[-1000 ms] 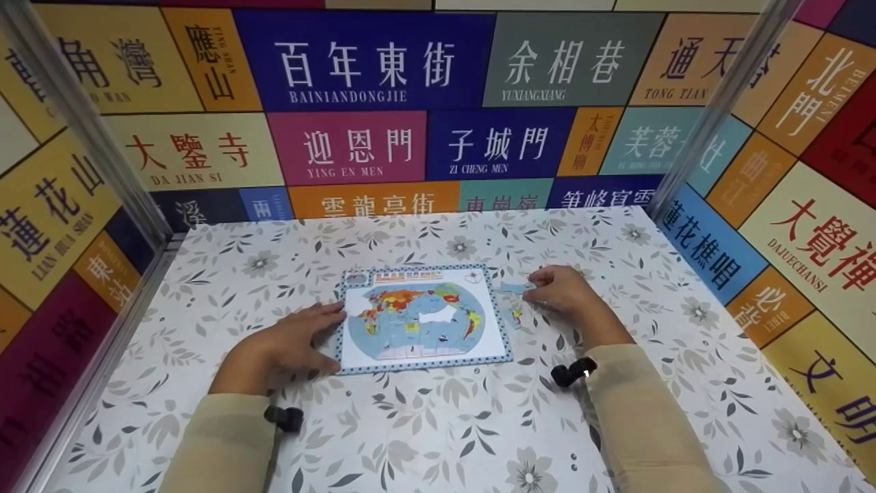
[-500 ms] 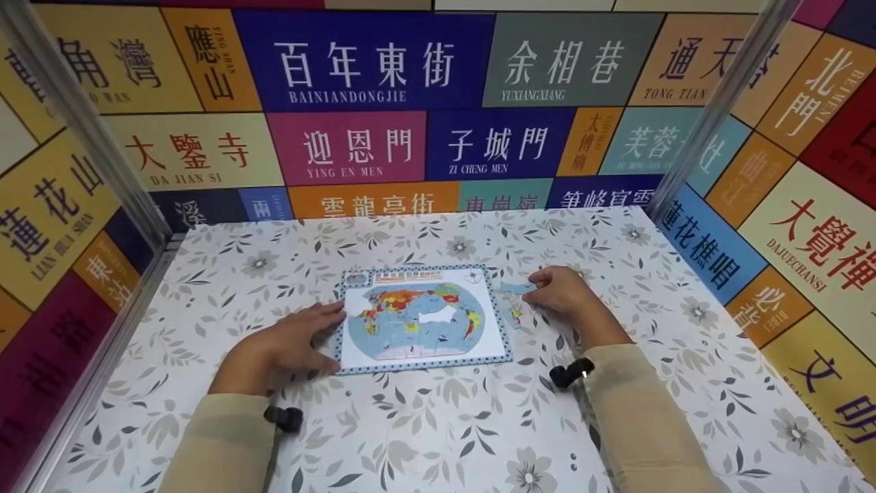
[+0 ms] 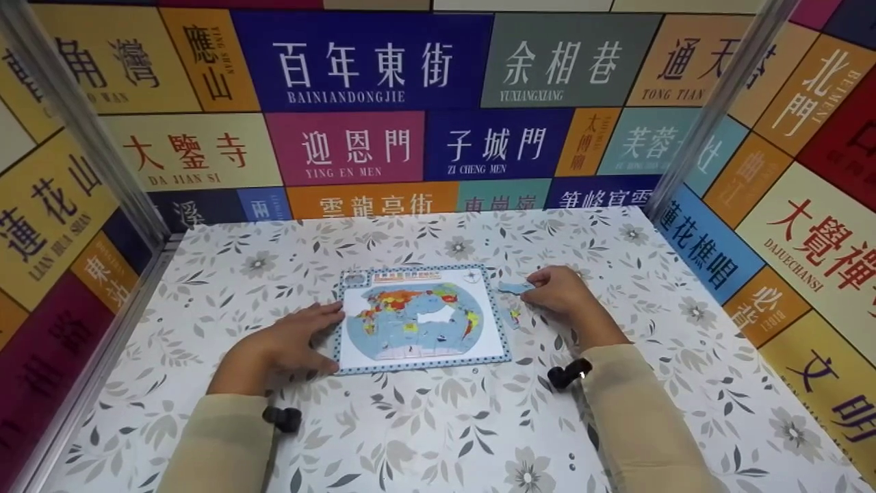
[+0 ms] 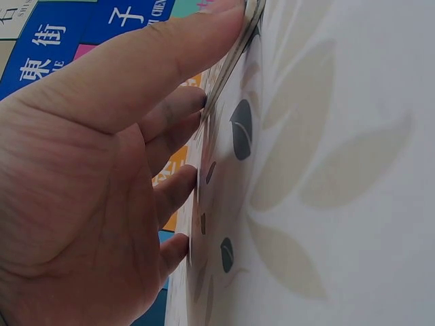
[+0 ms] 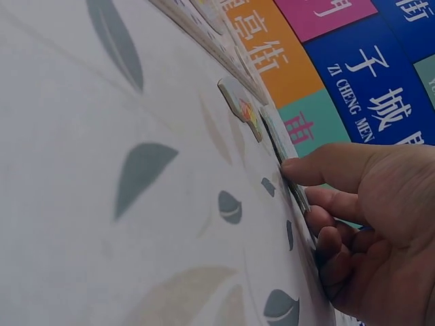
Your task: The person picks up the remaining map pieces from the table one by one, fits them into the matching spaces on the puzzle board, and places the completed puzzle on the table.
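Observation:
A world-map jigsaw puzzle board point(image 3: 424, 363) with a blue dotted border lies flat on the table, with a white gap in its middle right and another at its upper left. My left hand point(image 3: 291, 342) rests against the board's left edge, thumb and fingers spread along it. Just right of the board, my right hand point(image 3: 564, 298) pinches a light blue puzzle piece point(image 3: 512, 287) between thumb and fingers. The right wrist view shows that piece point(image 5: 279, 136) tilted slightly off the cloth. A second, multicoloured puzzle piece point(image 3: 514, 316) lies between the board and my right hand.
White cloth point(image 3: 410, 431) printed with grey leaves and flowers covers the table. Behind it stands a wall point(image 3: 363, 61) of coloured panels with Chinese lettering, and similar side walls flank the table. Black wrist cameras point(image 3: 284, 419) are strapped over both beige sleeves point(image 3: 643, 411).
The light blue piece in my right hand has turned or tilted a little. Both hands otherwise stay in nearly the same place, and the board has not moved.

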Available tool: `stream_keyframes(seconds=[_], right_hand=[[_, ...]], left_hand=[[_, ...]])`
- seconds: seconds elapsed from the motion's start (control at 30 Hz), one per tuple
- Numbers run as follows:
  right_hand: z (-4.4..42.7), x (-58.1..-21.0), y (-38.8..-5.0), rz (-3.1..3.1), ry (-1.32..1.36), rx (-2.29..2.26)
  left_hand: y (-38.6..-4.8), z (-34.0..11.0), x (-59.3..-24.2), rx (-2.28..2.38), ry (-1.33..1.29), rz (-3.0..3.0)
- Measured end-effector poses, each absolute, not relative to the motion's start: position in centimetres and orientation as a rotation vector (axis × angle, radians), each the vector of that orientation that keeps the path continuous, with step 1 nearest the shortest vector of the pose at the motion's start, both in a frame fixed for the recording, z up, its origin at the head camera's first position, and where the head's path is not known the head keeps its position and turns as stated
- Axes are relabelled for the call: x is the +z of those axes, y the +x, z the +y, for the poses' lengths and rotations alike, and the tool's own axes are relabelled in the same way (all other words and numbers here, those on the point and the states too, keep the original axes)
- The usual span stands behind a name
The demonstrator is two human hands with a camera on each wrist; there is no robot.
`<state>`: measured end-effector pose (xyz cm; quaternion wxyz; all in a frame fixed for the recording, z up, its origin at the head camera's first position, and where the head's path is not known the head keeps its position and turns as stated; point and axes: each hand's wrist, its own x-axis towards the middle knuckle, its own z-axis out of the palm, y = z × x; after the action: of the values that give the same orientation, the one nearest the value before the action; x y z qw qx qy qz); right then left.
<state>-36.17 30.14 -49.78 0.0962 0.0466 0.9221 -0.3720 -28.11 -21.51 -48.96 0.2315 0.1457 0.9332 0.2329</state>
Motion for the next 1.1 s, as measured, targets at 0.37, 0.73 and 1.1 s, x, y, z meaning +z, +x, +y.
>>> stream_keyframes(seconds=[0.37,0.73,1.1], right_hand=[[28.9,-48.8,-36.1,2.655,0.135,-1.182],[25.4,-47.2,-35.5,2.701,0.033,-1.11],[23.7,-46.6,-35.3,2.683,-0.004,-1.1]], left_hand=[[-28.1,-21.5,-49.0,0.641,0.401,2.555],[-28.1,-21.3,-49.2,0.633,0.347,2.561],[-28.2,-21.4,-49.1,0.634,0.353,2.55]])
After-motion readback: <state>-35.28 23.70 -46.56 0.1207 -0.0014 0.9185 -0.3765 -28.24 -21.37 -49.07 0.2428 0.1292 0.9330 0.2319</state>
